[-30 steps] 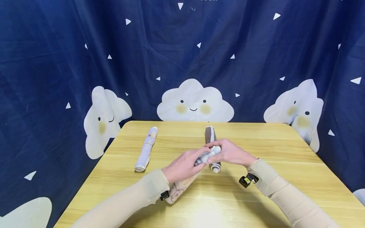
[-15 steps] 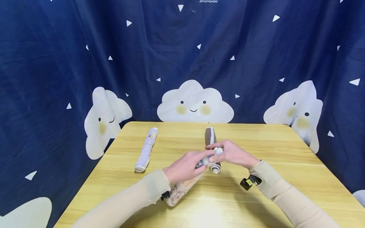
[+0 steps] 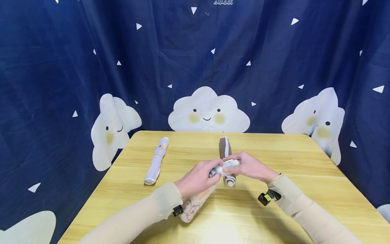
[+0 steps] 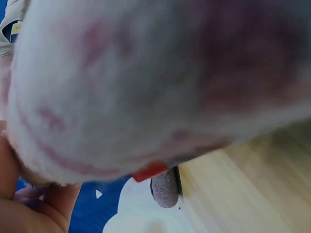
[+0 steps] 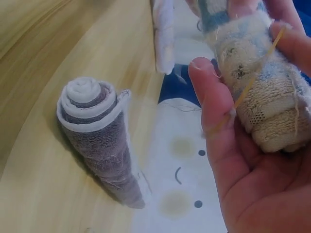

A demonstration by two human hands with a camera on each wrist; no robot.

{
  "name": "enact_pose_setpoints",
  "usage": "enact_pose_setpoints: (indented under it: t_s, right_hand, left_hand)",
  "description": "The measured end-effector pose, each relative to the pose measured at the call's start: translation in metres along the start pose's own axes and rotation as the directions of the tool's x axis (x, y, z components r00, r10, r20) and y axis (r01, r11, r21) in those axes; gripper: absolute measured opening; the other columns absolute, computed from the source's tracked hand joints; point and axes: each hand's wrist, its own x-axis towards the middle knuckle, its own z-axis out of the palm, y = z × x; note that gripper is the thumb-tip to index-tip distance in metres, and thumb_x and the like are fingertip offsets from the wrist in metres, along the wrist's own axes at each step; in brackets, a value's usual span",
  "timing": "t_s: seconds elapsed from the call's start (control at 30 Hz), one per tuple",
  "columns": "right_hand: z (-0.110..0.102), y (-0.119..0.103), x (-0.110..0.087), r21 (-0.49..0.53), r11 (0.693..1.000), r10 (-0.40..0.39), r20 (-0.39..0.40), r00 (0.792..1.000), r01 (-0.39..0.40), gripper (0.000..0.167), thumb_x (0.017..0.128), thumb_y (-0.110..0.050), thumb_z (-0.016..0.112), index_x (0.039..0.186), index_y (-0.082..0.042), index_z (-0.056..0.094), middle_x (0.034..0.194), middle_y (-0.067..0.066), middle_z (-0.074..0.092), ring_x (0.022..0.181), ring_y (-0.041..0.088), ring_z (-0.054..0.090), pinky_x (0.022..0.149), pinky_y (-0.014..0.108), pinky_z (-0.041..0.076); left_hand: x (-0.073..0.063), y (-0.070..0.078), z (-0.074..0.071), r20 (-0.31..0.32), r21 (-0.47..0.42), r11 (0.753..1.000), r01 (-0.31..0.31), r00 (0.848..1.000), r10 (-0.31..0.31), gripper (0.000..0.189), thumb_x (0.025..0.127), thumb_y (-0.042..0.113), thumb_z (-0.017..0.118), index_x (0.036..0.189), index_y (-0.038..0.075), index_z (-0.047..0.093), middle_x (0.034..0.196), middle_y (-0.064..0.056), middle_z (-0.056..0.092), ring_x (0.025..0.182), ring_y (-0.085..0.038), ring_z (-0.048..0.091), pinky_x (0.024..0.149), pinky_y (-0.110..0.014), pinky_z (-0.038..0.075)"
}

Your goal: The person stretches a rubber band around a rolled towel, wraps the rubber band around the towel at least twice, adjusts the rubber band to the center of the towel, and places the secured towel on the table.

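Note:
In the head view my left hand [image 3: 196, 179] grips a rolled towel [image 3: 232, 163] with blue, white and beige patterning over the middle of the table. My right hand [image 3: 251, 167] is around the roll's far end, thumb and fingers on either side. Across that end runs a thin yellow rubber band [image 5: 252, 80], stretched between my right thumb and a finger in the right wrist view. A fluffy pink-and-white towel roll [image 3: 193, 205] extends from beneath my left hand toward the front. It fills much of the left wrist view, with a red tag [image 4: 150, 171] at its edge.
A brown towel roll with white edging [image 3: 224, 149] lies just behind my right hand. Farther left lies a lavender towel roll [image 3: 156, 162]. The wooden table [image 3: 274, 149] meets a dark blue curtain [image 3: 213, 67] with smiling clouds at the back.
The patterned roll's end has shifted slightly right between my hands, and my left fingers have readjusted on it. The front end of the pink roll has moved slightly toward the front.

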Motion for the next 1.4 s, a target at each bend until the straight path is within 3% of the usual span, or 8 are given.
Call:
enact_pose_setpoints:
  t_s: [0.3,0.53,0.77,0.97,1.1,1.23,1.3,1.4]
  right_hand:
    - [0.003,-0.005,-0.008,0.059,0.998,-0.002,-0.087,0.996,0.008,0.037,0.1,-0.037,0.062,0.123,-0.009,0.063,0.09,0.01,0.073,0.08,0.033,0.068,0.066,0.031,0.056]
    - [0.007,-0.001,-0.011,0.245,0.969,-0.002,-0.15,0.989,0.039,0.034,0.107,-0.026,0.049,0.115,0.007,0.053,0.098,0.019,0.073,0.081,0.027,0.072,0.069,0.031,0.057]
    - [0.024,0.003,0.005,0.274,0.96,0.007,0.182,0.983,-0.057,0.028,0.104,-0.013,0.051,0.11,0.011,0.063,0.1,0.026,0.072,0.082,0.027,0.073,0.068,0.032,0.058]
    - [0.037,0.013,0.022,0.351,0.92,0.202,-0.044,0.978,-0.174,0.031,0.099,-0.003,0.055,0.125,0.013,0.06,0.101,0.021,0.073,0.083,0.02,0.072,0.075,0.032,0.06]
    - [0.047,0.015,0.041,0.559,0.824,0.331,-0.337,0.882,-0.095,0.038,0.096,0.001,0.057,0.131,0.014,0.056,0.095,0.01,0.072,0.075,0.011,0.07,0.072,0.024,0.059]
    - [0.05,0.011,0.057,0.725,0.662,0.379,-0.541,0.751,0.188,0.046,0.095,-0.005,0.065,0.137,0.012,0.053,0.093,-0.003,0.071,0.071,0.004,0.066,0.076,0.021,0.057]
    - [0.05,0.007,0.059,0.746,0.59,0.352,-0.583,0.732,0.309,0.052,0.096,-0.013,0.068,0.139,0.01,0.051,0.097,-0.002,0.074,0.076,0.006,0.069,0.082,0.023,0.057]
    - [0.049,0.005,0.056,0.743,0.522,0.25,-0.603,0.757,0.419,0.056,0.098,-0.016,0.066,0.143,0.011,0.046,0.108,0.003,0.075,0.091,0.012,0.072,0.092,0.027,0.056]
  left_hand:
    - [0.002,-0.001,-0.002,-0.126,-0.022,0.993,0.119,0.985,-0.121,0.023,0.097,0.018,0.057,0.119,0.023,0.059,0.088,0.007,0.06,0.063,-0.005,0.05,0.05,-0.021,0.045]
    - [0.007,-0.007,-0.013,-0.334,-0.177,0.955,0.24,0.898,-0.287,0.019,0.096,0.021,0.06,0.114,0.028,0.058,0.086,0.002,0.063,0.069,-0.013,0.058,0.055,-0.027,0.051]
    - [0.009,0.002,-0.017,-0.403,-0.231,0.961,0.153,0.884,-0.238,0.018,0.095,0.017,0.059,0.112,0.025,0.057,0.083,0.001,0.063,0.068,-0.012,0.058,0.054,-0.027,0.051]
    - [0.001,0.009,-0.014,-0.458,-0.274,0.96,0.061,0.869,-0.186,0.023,0.093,0.007,0.061,0.11,0.023,0.058,0.08,0.001,0.06,0.065,-0.01,0.053,0.052,-0.025,0.047]
    - [-0.007,0.01,-0.006,-0.458,-0.347,0.937,0.027,0.867,-0.194,0.025,0.093,0.004,0.062,0.111,0.022,0.061,0.087,-0.001,0.065,0.071,-0.012,0.057,0.056,-0.026,0.051]
    - [-0.011,0.006,0.002,-0.449,-0.455,0.889,0.049,0.85,-0.277,0.023,0.095,0.005,0.062,0.111,0.022,0.061,0.092,-0.002,0.067,0.074,-0.014,0.058,0.061,-0.026,0.052]
    - [-0.011,0.003,0.005,-0.449,-0.511,0.856,0.076,0.826,-0.342,0.022,0.096,0.006,0.061,0.111,0.021,0.06,0.089,-0.001,0.065,0.072,-0.014,0.055,0.062,-0.025,0.048]
    - [-0.008,-0.001,0.004,-0.428,-0.587,0.799,0.135,0.786,-0.447,0.018,0.098,0.01,0.061,0.111,0.021,0.058,0.081,0.001,0.055,0.066,-0.013,0.047,0.062,-0.023,0.042]
